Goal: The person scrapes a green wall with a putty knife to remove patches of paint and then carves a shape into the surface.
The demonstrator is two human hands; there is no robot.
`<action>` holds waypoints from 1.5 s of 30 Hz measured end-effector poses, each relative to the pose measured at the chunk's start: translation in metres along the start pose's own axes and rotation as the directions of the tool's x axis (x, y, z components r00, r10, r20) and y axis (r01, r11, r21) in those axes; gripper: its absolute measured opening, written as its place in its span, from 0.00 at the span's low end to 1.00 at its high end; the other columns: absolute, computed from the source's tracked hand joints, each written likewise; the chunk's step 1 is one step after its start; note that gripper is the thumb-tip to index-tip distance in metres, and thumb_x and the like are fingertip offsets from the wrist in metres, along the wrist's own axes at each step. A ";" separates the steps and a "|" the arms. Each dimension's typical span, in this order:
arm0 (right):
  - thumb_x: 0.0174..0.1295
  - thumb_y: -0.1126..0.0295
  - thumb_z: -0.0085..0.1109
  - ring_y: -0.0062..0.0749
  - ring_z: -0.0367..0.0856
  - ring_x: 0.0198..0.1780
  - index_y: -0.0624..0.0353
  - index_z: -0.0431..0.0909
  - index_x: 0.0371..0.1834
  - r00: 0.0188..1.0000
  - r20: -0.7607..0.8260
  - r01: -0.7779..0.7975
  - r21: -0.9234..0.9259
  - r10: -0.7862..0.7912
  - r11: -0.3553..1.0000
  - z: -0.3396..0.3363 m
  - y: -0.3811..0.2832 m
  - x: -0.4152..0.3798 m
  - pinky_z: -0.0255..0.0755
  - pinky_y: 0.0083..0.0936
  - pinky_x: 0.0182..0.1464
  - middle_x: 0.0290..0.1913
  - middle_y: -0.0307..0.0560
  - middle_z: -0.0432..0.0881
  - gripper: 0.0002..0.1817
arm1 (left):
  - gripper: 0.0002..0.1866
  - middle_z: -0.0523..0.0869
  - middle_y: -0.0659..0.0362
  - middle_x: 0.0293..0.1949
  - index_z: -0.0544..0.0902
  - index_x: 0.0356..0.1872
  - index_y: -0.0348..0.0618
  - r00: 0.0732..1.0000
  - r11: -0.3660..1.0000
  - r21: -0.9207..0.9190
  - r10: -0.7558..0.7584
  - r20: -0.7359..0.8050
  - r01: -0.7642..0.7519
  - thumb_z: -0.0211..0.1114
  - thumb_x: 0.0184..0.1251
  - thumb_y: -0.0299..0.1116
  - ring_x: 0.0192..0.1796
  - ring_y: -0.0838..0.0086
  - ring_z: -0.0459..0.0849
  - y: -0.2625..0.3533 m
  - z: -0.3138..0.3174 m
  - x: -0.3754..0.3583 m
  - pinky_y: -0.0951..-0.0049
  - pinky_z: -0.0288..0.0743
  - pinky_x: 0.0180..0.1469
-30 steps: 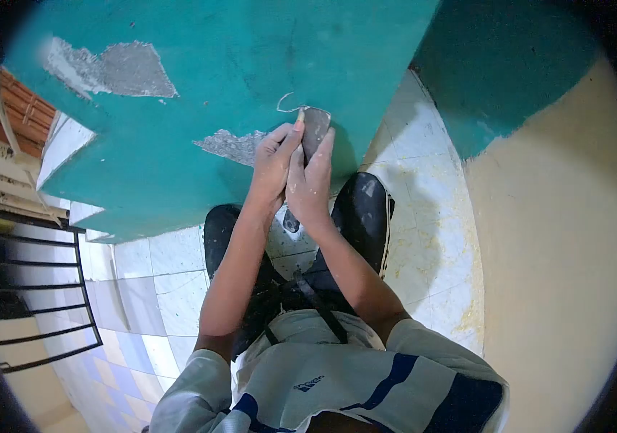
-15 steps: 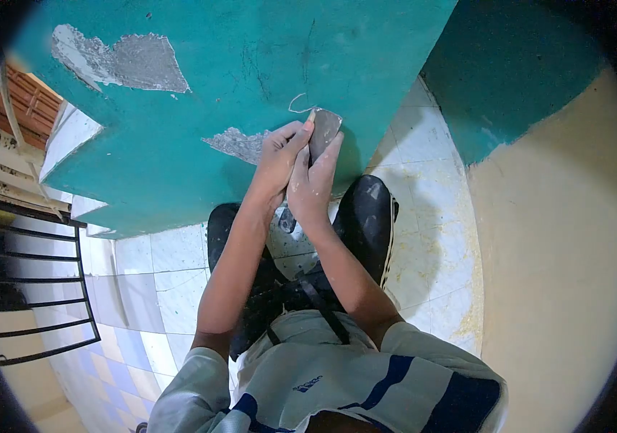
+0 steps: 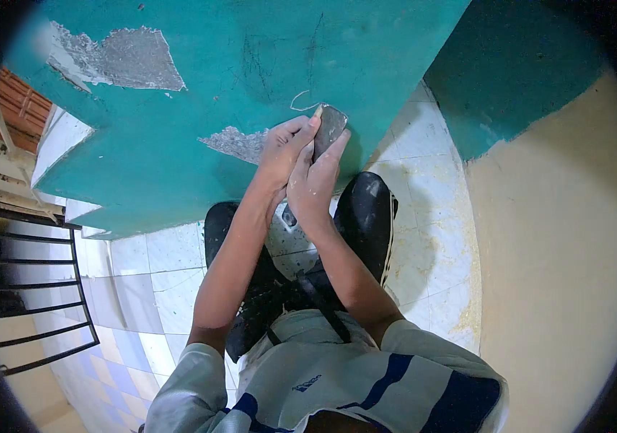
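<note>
My left hand [image 3: 285, 148] and my right hand [image 3: 313, 175] are together, both closed around a scraper with a flat grey blade [image 3: 332, 128]. The blade points up and away from me, flat against or very near the teal wall [image 3: 178, 159]. A dark rounded end below my hands looks like its handle [image 3: 289, 215]; my hands hide the middle. My left thumb lies along the blade's left edge. Bare grey patches show where paint is gone: a small one [image 3: 236, 144] left of my hands and a larger one [image 3: 124, 58] at upper left. A thin pale curl [image 3: 299, 99] marks the wall beside the blade tip.
My bent knees [image 3: 363, 206] stand close to the wall on a white tiled floor [image 3: 413, 195] with scattered specks. To the right rises a cream wall [image 3: 553, 274] with teal paint on its upper part. A black metal railing [image 3: 41, 299] stands at the left.
Both hands and the scraper have shifted slightly up and right in view. The view itself has also moved a little; the grip looks the same.
</note>
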State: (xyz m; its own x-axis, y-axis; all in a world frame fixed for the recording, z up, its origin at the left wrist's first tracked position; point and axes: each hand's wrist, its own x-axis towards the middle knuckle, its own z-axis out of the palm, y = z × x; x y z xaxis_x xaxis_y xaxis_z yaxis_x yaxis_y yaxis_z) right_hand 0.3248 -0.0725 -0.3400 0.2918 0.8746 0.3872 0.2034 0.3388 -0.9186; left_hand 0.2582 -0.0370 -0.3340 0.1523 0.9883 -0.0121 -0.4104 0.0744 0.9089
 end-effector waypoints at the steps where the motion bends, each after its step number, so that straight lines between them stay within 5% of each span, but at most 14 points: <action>1: 0.70 0.76 0.45 0.67 0.82 0.47 0.83 0.45 0.69 1.000 0.009 -0.009 0.006 0.009 1.000 -0.002 -0.002 0.001 0.74 0.45 0.45 0.46 0.78 0.78 0.30 | 0.14 0.78 0.71 0.28 0.83 0.33 0.41 1.000 1.000 -0.024 0.002 -0.011 -0.003 0.61 0.75 0.40 0.29 0.88 0.70 -0.001 0.002 0.000 0.82 0.63 0.29; 7: 0.70 0.77 0.44 0.67 0.82 0.44 0.79 0.52 0.63 0.989 -0.014 0.142 -0.103 -0.144 0.984 -0.004 0.004 0.005 0.73 0.46 0.41 0.42 0.74 0.79 0.23 | 0.14 0.78 0.70 0.27 0.84 0.33 0.41 0.999 0.997 -0.071 0.034 -0.015 -0.034 0.62 0.74 0.40 0.28 0.88 0.71 -0.007 0.004 0.004 0.82 0.63 0.29; 10: 0.70 0.76 0.45 0.61 0.76 0.59 0.82 0.43 0.70 0.991 0.104 -0.086 0.048 0.080 0.995 -0.010 -0.006 0.008 0.68 0.42 0.61 0.58 0.74 0.72 0.32 | 0.13 0.79 0.70 0.27 0.84 0.34 0.41 1.000 0.996 -0.079 0.028 -0.010 -0.029 0.62 0.74 0.40 0.28 0.88 0.71 -0.006 0.004 0.005 0.82 0.63 0.28; 22: 0.70 0.77 0.46 0.64 0.76 0.58 0.79 0.49 0.67 0.999 0.043 -0.010 -0.016 0.011 1.000 -0.007 -0.004 0.006 0.68 0.44 0.58 0.57 0.76 0.72 0.27 | 0.13 0.81 0.69 0.31 0.84 0.38 0.41 0.999 0.999 -0.045 0.022 0.030 -0.020 0.61 0.75 0.40 0.30 0.87 0.74 -0.005 -0.001 0.003 0.82 0.67 0.30; 25: 0.69 0.78 0.44 0.71 0.80 0.45 0.76 0.53 0.64 0.997 0.010 0.073 -0.043 -0.073 0.996 -0.008 -0.008 0.006 0.73 0.48 0.42 0.41 0.75 0.78 0.22 | 0.13 0.83 0.68 0.32 0.83 0.41 0.42 1.000 0.999 -0.040 -0.001 0.008 0.002 0.59 0.76 0.41 0.31 0.87 0.76 -0.004 0.003 0.001 0.82 0.69 0.31; 37: 0.70 0.77 0.45 0.74 0.78 0.46 0.78 0.50 0.68 0.991 0.109 -0.083 0.013 0.081 0.996 -0.014 -0.008 0.008 0.71 0.52 0.45 0.45 0.79 0.78 0.27 | 0.13 0.78 0.70 0.28 0.81 0.34 0.45 1.000 0.992 -0.123 0.004 0.003 -0.004 0.61 0.75 0.42 0.28 0.88 0.72 -0.008 0.008 -0.001 0.83 0.65 0.29; 41: 0.70 0.77 0.45 0.72 0.79 0.45 0.78 0.49 0.68 0.999 0.052 0.007 -0.022 -0.006 1.000 -0.009 -0.004 0.005 0.72 0.51 0.43 0.45 0.78 0.78 0.27 | 0.12 0.84 0.65 0.33 0.82 0.42 0.42 0.997 0.993 -0.117 -0.018 0.079 0.027 0.58 0.76 0.41 0.32 0.83 0.80 -0.014 -0.006 0.004 0.80 0.73 0.33; 45: 0.70 0.77 0.45 0.71 0.80 0.46 0.77 0.49 0.68 0.998 0.060 -0.004 -0.007 0.004 1.000 -0.011 -0.011 0.006 0.73 0.50 0.43 0.44 0.78 0.79 0.27 | 0.12 0.82 0.67 0.31 0.82 0.39 0.43 0.998 0.993 -0.106 -0.041 0.048 0.046 0.59 0.76 0.40 0.30 0.85 0.77 -0.008 -0.001 0.000 0.81 0.70 0.32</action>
State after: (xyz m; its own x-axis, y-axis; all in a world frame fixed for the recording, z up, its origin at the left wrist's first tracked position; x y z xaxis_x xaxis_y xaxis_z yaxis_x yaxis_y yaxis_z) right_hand 0.3347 -0.0748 -0.3271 0.2364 0.8952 0.3779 0.2088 0.3330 -0.9195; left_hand 0.2604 -0.0370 -0.3413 0.2125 0.9767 -0.0296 -0.4959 0.1339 0.8580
